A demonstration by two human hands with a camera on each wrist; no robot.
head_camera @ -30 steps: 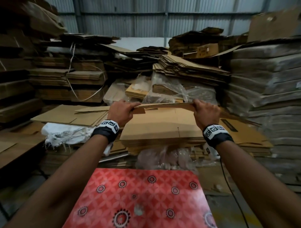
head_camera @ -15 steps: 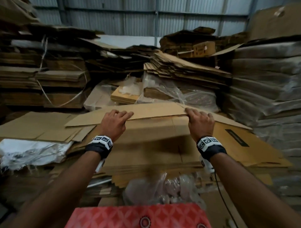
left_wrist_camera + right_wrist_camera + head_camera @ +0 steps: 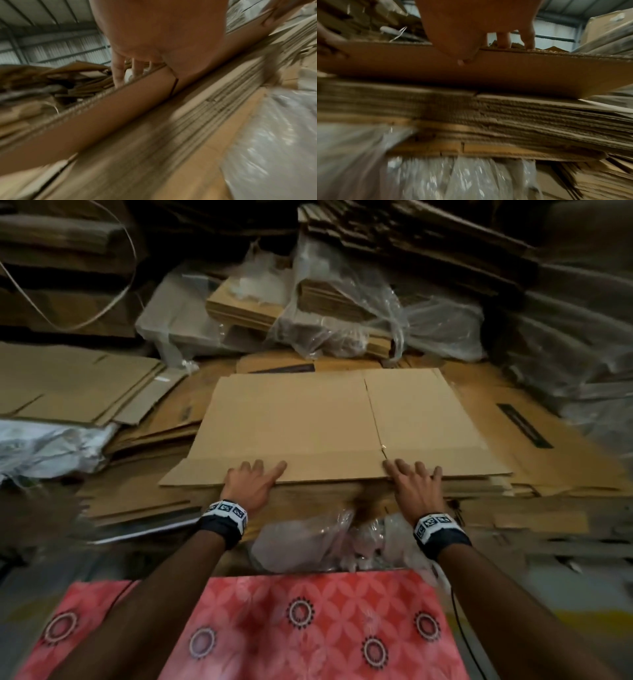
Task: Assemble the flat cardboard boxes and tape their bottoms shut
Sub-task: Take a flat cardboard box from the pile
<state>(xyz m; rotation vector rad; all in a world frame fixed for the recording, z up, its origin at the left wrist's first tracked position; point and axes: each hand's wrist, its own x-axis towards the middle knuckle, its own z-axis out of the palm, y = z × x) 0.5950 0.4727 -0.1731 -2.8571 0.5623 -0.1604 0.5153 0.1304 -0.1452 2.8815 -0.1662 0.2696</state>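
**Both hands on the near edge of the top flat box**

Nearest the wearer lies a red patterned cloth with ringed medallions (image 3: 308,628), spread below the forearms. Just beyond it, crumpled clear plastic wrap (image 3: 308,539) bulges under the stack of flat corrugated cartons (image 3: 144,498).

The left hand (image 3: 251,486) and the right hand (image 3: 414,487) both sit at the near edge of the top flat brown cardboard box (image 3: 308,422), which lies on the stack with its long axis running left to right across the body. Each hand has its fingers laid over the top face. In the right wrist view the thumb (image 3: 462,59) tucks under the edge, so this hand pinches the sheet; the edge there appears raised off the cartons below. The left wrist view is blurred, but its fingers (image 3: 118,73) lie over the edge, and I cannot tell where that thumb sits. The hands are spaced well apart, the right one just beside the slit (image 3: 376,419) between two flaps, and each is about equally near its part of the edge.

The box lies directly ahead of both hands, flat and unopened. Judging by this, the step in hand is drawing one sheet off the stack toward the body; assembly and taping are not begun.

Farther back lie plastic-wrapped carton bundles (image 3: 342,313) and dark piles of cardboard.
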